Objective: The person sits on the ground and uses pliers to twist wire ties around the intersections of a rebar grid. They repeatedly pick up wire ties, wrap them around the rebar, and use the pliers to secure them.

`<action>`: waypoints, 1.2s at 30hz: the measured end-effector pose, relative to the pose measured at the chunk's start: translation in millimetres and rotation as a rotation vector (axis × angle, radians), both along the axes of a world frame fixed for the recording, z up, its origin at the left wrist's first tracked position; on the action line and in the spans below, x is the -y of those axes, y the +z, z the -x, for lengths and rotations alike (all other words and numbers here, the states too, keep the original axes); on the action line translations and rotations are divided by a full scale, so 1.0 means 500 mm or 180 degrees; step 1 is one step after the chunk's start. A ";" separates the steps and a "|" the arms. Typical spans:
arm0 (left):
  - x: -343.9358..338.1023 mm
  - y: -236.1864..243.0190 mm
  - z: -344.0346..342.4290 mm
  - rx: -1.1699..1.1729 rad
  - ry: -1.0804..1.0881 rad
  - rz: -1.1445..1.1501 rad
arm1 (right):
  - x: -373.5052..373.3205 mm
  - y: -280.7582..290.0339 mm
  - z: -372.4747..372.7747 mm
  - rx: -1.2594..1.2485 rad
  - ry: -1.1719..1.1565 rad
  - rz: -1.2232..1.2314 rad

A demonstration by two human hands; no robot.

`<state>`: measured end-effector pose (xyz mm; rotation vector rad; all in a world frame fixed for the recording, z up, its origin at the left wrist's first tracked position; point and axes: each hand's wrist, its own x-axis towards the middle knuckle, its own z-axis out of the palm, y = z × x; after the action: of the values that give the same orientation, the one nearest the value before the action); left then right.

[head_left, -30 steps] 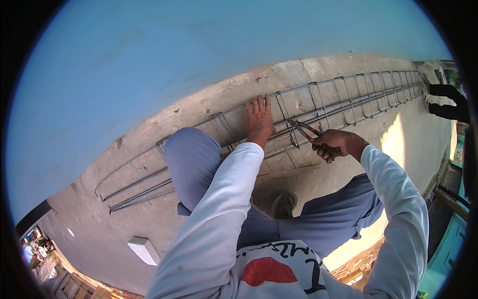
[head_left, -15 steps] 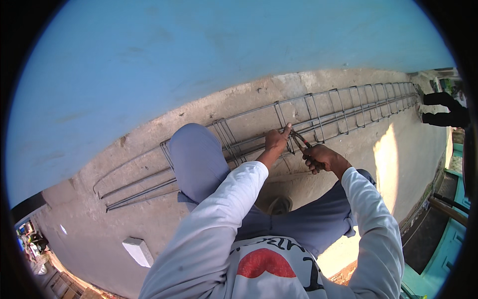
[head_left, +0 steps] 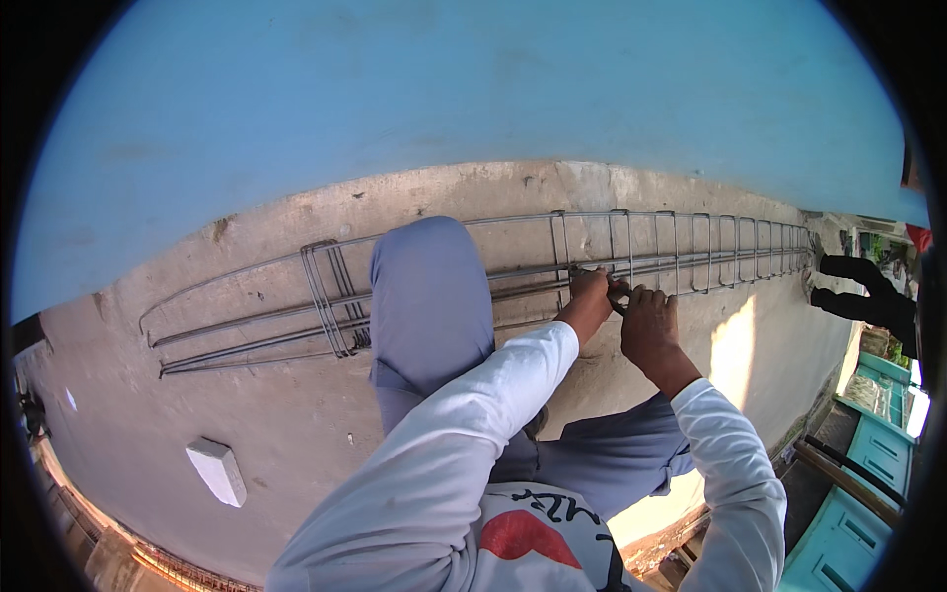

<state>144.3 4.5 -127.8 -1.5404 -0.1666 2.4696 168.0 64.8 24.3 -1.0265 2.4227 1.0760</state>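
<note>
A long cage of thin steel rebar [head_left: 735, 237] lies across the ground in front of me, its long bars crossed by several rectangular stirrups. At one of these stirrups, my left hand [head_left: 590, 293] is closed against the middle bars; what its fingers pinch is hidden. Just to the right, my right hand [head_left: 651, 331] grips dark pincers [head_left: 619, 304], with the back of the hand turned up. The pincers point toward the left fingertips, and their jaws are mostly covered. Left of my raised knee, several stirrups [head_left: 321, 296] stand bunched together on the bars.
A blue wall [head_left: 473, 99] rises directly behind the cage. My bent knee [head_left: 431, 271] covers part of the bars. A white block [head_left: 217, 471] rests on the ground at left. Another person's dark-clad legs [head_left: 868, 291] are at the cage's far right end, near turquoise panels [head_left: 858, 503].
The view has shifted. My right hand has turned over and drawn closer to the left; the pincers, earlier visible with handles spread, are now mostly covered. My raised knee covers another part of the cage.
</note>
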 end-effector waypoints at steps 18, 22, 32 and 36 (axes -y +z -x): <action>-0.024 -0.050 -0.056 -0.0697 0.0063 -0.0238 | -0.074 -0.045 0.057 0.3459 -0.5695 0.2001; -0.019 -0.088 -0.055 -0.0675 0.0034 -0.0087 | -0.017 -0.030 0.014 0.2907 -0.4838 0.2281; -0.035 -0.053 -0.047 -0.0745 -0.0063 -0.0147 | -0.074 -0.076 -0.001 0.0940 -0.1873 0.1994; -0.012 -0.061 -0.017 -0.0133 0.0258 -0.0321 | 0.023 -0.030 -0.068 -0.0278 -0.0393 0.1003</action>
<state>153.0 10.8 -158.2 -1.4676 -0.3472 2.5108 201.9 53.4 9.5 -0.9198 2.7477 0.7277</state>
